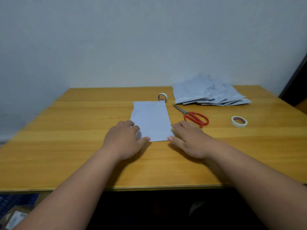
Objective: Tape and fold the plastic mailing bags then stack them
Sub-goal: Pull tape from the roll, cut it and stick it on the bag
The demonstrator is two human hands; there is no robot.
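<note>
Mailing bag [150,120], 1 pc, white, flat on wooden table [83,130], centre, long axis running away from viewer; near corners under both hands.

Items, L to R:
- Left hand [123,140]: palm down at bag's near-left corner, fingers loosely curved w/ tips on the plastic, thumb along near edge. Presses, no pinch visible. Forearm comes in low from lower left.
- Tape roll [162,97], small, standing on edge just behind bag's far edge.
- Right hand [189,140]: palm down at near-right corner, fingers relaxed & spread narrow, thumb tip at the corner. Touching, not gripping. Forearm enters from lower right.
- Scissors [193,116], red handles, blades closed, just right of bag, near right fingertips.
- Bag pile [209,93], loose fan, far right by wall; no folded stack seen yet.
- 2nd tape roll [239,121], lying flat, well right.

Risks (judgement):
- Slick plastic on smooth wood: uneven push from either hand could skew bag, so fold lands crooked.
- Right hand may knock scissors when lifting the corner.
- Upright roll could roll off if bag's far edge nudges it.
</note>
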